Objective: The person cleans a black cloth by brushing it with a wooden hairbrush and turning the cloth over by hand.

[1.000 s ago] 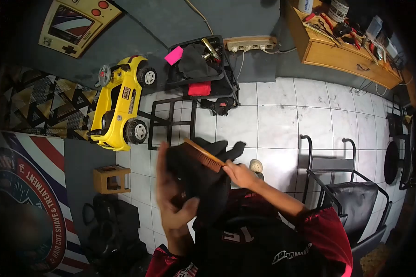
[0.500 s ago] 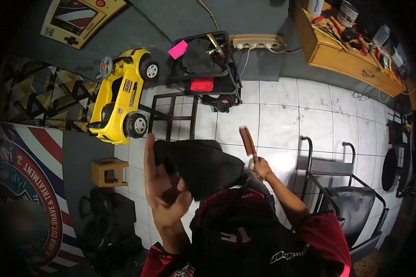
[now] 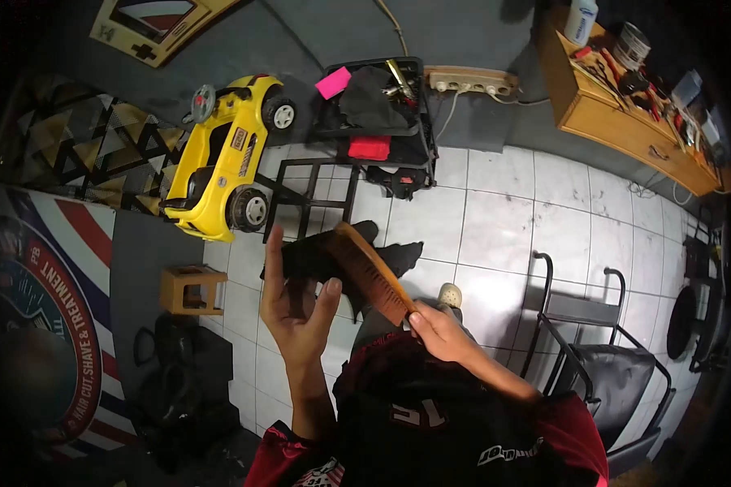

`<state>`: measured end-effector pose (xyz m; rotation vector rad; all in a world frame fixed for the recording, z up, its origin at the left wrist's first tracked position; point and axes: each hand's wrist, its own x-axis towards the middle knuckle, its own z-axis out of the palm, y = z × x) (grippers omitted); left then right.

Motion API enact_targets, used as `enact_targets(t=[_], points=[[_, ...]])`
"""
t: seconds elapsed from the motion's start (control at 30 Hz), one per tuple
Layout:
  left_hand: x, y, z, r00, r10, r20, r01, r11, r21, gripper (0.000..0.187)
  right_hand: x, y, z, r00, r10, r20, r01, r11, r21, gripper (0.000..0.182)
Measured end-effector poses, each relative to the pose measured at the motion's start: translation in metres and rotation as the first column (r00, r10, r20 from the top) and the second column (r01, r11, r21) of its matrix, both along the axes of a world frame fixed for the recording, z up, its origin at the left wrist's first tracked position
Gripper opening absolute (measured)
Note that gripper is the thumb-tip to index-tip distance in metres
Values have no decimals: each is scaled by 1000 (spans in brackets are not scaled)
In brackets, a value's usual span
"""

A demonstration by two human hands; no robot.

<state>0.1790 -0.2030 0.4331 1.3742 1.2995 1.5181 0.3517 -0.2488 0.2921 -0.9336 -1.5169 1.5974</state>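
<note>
An orange-brown brush (image 3: 375, 276) with dark reddish bristles slants across the middle of the view. My right hand (image 3: 439, 329) is closed around its lower end. A black cloth (image 3: 309, 258) hangs from my left hand (image 3: 296, 312), behind the brush. The index finger of that hand points up and the thumb is raised apart, while the other fingers are bent against the cloth. The brush's upper end lies in front of the cloth; whether they touch is unclear.
Beyond my hands stand a yellow toy car (image 3: 219, 162), a black frame (image 3: 304, 203) and a loaded black cart (image 3: 374, 114). A wooden stool (image 3: 193, 290) is at left. A black chair (image 3: 613, 365) stands at right, below a wooden drawer cabinet (image 3: 609, 122) covered with tools.
My right hand has brought the brush left, in front of the cloth. The cloth has swung and now hangs narrower, uncovering floor and a shoe. The view has shifted slightly.
</note>
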Motion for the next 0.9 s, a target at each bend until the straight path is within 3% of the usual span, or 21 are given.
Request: enact_targets(t=[0.07,0.23,0.33,0.4,0.47,0.6,0.7,0.9], points=[[-2,1,-1,997,-19,76,16,999,44,87,4,-4,-3,999,-33,26,34,999,-40,25],[3,5,3,998,60,18,-60,997,54,98,15,-12,-11,979,-106,-175,60,966,-251,27],[7,9,1,997,75,9,-75,994,82,103,17,-6,-13,974,-151,-167,90,940,-328,28],[8,10,-1,996,82,22,-84,990,112,105,17,-1,-7,981,-149,-125,112,957,-266,31],[8,10,-3,999,6,45,-11,995,103,107,16,1,-2,995,-97,33,101,987,-128,33],[10,8,-7,999,-15,50,11,997,73,106,7,-4,13,1000,-20,12,22,992,-125,32],[5,10,-13,997,69,-31,-68,997,48,96,3,-6,25,992,89,-87,-104,976,-190,29],[-11,7,-22,971,73,229,-59,996,-66,87,3,-5,35,1000,21,-5,-21,985,-169,25]])
